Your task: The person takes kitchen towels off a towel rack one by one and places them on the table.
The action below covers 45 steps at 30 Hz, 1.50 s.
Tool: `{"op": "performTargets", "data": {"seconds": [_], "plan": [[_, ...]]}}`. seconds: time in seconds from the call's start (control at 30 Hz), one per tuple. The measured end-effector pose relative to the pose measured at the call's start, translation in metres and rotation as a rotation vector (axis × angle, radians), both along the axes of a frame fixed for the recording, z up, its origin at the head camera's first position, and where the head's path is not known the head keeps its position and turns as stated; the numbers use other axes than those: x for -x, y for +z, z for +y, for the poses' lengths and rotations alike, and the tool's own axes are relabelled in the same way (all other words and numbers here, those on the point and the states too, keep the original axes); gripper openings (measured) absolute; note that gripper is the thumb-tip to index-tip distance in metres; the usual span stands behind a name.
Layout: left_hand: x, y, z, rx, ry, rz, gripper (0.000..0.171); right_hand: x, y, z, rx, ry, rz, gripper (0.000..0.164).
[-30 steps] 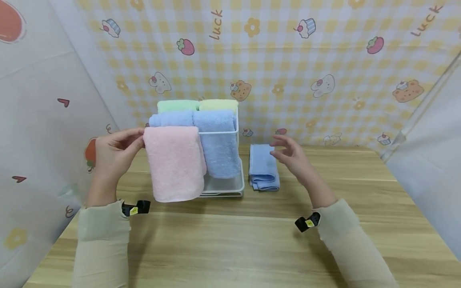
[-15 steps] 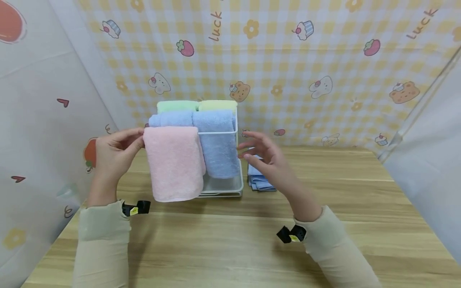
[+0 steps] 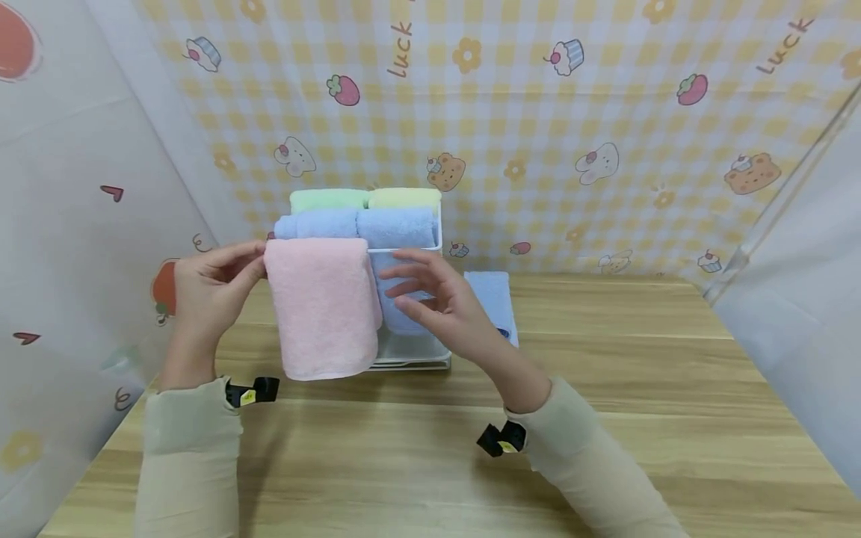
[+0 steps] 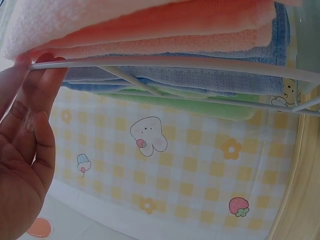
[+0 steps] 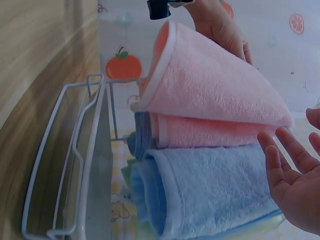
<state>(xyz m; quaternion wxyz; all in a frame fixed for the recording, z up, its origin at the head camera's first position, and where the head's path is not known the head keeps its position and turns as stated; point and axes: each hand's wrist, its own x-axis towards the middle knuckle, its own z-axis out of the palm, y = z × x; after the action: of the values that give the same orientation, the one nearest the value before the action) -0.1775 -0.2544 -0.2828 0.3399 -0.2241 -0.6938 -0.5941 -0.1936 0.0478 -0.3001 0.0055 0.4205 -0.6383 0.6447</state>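
Note:
A folded pink towel [image 3: 323,310] hangs over the front rail of a white wire rack [image 3: 412,365]. My left hand [image 3: 211,288] pinches its upper left corner at the rail, as the left wrist view also shows. My right hand [image 3: 444,299] hovers before the hanging blue towel [image 3: 397,228], its fingers loosely bent and holding nothing. In the right wrist view the fingertips come close to the pink towel's upper edge; whether they touch it I cannot tell. Another blue towel [image 3: 316,223] hangs behind the pink one.
Green [image 3: 329,199] and yellow [image 3: 403,197] towels hang at the rack's back. A folded blue towel [image 3: 489,291] lies on the wooden table [image 3: 625,351] right of the rack, partly hidden by my right hand. A patterned cloth [image 3: 525,97] covers the wall behind.
My right hand has moved left, from over the folded blue towel on the table to in front of the rack. My left hand keeps its pinch on the pink towel.

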Motion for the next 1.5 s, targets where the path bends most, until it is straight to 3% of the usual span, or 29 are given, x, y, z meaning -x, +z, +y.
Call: {"op": "performTargets", "data": {"seconds": [0.2, 0.47, 1.2, 1.5], "plan": [[0.0, 0.0, 0.0, 0.009, 0.018, -0.007, 0.018, 0.005, 0.006, -0.016, -0.009, 0.026, -0.031, 0.054], [0.001, -0.001, -0.001, -0.025, -0.017, -0.012, 0.016, 0.011, 0.009, -0.026, -0.064, 0.025, -0.052, 0.06], [0.001, -0.003, -0.001, -0.013, 0.033, -0.007, 0.016, 0.02, 0.018, -0.062, -0.044, 0.102, -0.124, 0.06], [0.002, -0.003, 0.0, -0.034, -0.046, -0.003, 0.017, 0.018, 0.021, -0.057, -0.024, 0.04, -0.123, 0.05]]}}
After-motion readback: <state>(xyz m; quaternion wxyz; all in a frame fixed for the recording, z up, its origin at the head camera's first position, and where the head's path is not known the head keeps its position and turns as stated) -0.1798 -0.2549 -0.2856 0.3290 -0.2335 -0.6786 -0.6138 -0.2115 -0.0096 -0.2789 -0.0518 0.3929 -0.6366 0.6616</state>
